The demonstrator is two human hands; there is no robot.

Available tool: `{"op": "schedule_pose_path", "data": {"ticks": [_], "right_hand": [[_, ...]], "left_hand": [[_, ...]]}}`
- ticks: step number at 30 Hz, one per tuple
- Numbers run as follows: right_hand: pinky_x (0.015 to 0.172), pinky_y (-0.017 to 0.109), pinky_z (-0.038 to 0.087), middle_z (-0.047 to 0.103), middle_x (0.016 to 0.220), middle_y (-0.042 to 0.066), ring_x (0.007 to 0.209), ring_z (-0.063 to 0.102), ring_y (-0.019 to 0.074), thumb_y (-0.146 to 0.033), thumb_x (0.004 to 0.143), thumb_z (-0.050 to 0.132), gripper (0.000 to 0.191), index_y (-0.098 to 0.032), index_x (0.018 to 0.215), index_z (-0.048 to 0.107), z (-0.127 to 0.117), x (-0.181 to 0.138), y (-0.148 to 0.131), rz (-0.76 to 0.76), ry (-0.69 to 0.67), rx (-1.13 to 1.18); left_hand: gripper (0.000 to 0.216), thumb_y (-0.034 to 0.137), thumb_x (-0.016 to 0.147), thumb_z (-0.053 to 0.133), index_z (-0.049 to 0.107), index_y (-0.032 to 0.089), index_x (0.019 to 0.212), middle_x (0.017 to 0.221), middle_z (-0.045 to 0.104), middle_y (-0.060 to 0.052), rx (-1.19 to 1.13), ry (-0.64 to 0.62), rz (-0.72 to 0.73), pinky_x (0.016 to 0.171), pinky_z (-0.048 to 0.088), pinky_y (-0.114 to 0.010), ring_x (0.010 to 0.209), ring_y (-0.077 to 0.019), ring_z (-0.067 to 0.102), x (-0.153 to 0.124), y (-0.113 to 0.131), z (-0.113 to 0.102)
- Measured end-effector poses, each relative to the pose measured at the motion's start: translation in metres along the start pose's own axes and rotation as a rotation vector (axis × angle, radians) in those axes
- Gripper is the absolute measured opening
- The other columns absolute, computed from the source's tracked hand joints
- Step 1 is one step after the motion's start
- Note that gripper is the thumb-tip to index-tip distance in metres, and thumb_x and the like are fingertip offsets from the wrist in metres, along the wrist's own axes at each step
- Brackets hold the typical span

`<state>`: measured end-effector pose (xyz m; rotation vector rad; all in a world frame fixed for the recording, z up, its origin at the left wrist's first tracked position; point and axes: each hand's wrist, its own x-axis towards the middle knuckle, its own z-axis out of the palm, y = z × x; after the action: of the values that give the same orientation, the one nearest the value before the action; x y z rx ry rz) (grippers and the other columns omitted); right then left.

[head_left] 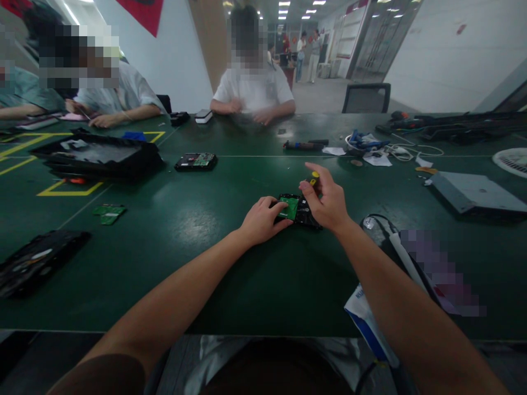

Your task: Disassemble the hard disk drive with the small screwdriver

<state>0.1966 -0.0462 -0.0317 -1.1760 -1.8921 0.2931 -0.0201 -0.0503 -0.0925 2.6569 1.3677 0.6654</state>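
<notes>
Fingers and thumb of the left hand (260,220) grip the left end of a black device (305,215), which lies on the green table (263,296) with its green circuit board (292,208) facing up. Over the device's right end, the right hand (330,204) holds a yellow-and-black tool (314,178) between thumb and fingers; the tool's lower end is hidden from view.

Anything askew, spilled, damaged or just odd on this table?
I see nothing spilled or plainly damaged. Slightly odd: a white-and-blue packet by the right forearm seems to hang past the near edge of the table, and a loose green circuit board lies by itself at left.
</notes>
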Motion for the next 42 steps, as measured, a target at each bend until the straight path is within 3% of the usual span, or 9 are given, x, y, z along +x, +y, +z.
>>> {"op": "schedule_pose_path", "data": {"ticks": [5,11,25,33,42], "right_hand": [[0.092,0.038,0.058,0.069,0.130,0.011,0.102,0.074,0.0238,-0.049,0.103,0.047,0.051,-0.024,0.148,0.046,0.002,0.000,0.005,-0.007,0.091,0.014],[0.085,0.040,0.061,0.074,0.118,0.009,0.093,0.076,0.0245,-0.050,0.101,0.054,0.051,-0.027,0.146,0.049,0.009,0.001,0.018,-0.069,0.151,0.038],[0.084,0.041,0.061,0.075,0.111,0.006,0.094,0.076,0.0248,-0.046,0.102,0.054,0.051,-0.029,0.149,0.047,0.011,0.001,0.021,-0.118,0.123,0.047],[0.075,0.037,0.058,0.074,0.104,0.004,0.075,0.070,0.0186,-0.050,0.098,0.060,0.042,-0.029,0.134,0.058,0.008,0.003,0.013,-0.133,0.149,-0.018],[0.083,0.043,0.061,0.075,0.117,0.007,0.087,0.075,0.0236,-0.049,0.102,0.052,0.054,-0.029,0.151,0.044,0.009,0.003,0.021,-0.109,0.097,0.032]], "left_hand": [[0.052,0.059,0.096,0.059,0.060,0.024,0.135,0.130,0.058,-0.014,0.002,-0.002,0.002,0.100,0.052,-0.050,0.123,-0.0329,0.055,0.000,-0.001,0.000],[0.051,0.058,0.097,0.060,0.060,0.025,0.136,0.130,0.058,-0.014,0.005,0.004,0.003,0.101,0.051,-0.050,0.124,-0.0324,0.055,0.000,-0.001,0.002],[0.053,0.059,0.097,0.059,0.061,0.023,0.135,0.127,0.059,-0.014,0.018,0.025,0.017,0.100,0.052,-0.048,0.121,-0.0313,0.056,0.000,-0.003,0.004],[0.052,0.059,0.097,0.058,0.062,0.023,0.134,0.128,0.059,-0.015,0.014,0.025,0.016,0.099,0.052,-0.049,0.121,-0.0319,0.056,0.000,-0.003,0.005],[0.051,0.058,0.097,0.060,0.062,0.023,0.134,0.128,0.059,-0.014,0.002,0.026,0.013,0.100,0.052,-0.050,0.121,-0.0319,0.056,0.000,-0.002,0.004]]}}
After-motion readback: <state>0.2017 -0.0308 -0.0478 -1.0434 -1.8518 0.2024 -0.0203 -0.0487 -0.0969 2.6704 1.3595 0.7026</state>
